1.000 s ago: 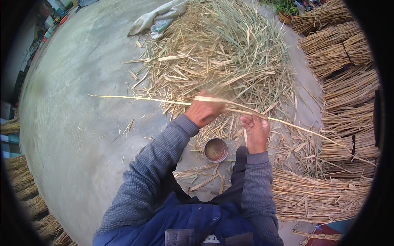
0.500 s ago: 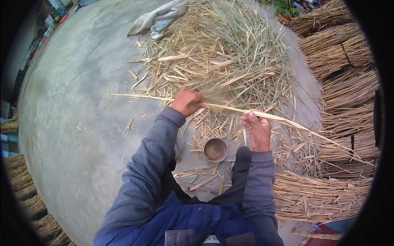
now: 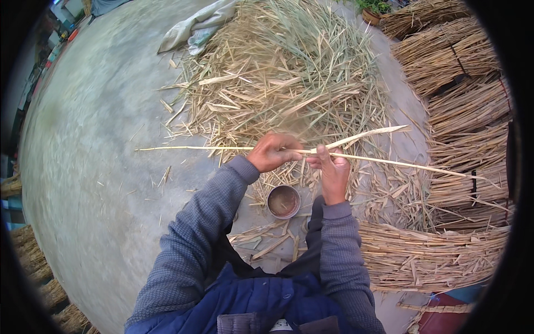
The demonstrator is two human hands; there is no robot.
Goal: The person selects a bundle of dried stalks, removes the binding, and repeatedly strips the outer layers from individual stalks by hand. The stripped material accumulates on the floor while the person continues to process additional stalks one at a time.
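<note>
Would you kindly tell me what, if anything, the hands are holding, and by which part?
The left hand grips a long, thin stalk near its middle; the right hand pinches it just farther to the right.

The left hand (image 3: 271,153) grips a long, pale stalk (image 3: 389,162) while the right hand (image 3: 333,174) holds it beside a peeling strip of husk (image 3: 374,133), near a leaf heap (image 3: 278,83).

Both forearms (image 3: 192,247) extended forward. Left hand (image 3: 272,152) curled, back upward, fingertips apparently tucked under; right hand (image 3: 332,172) pinched, thumb (image 3: 322,153) raised.
</note>
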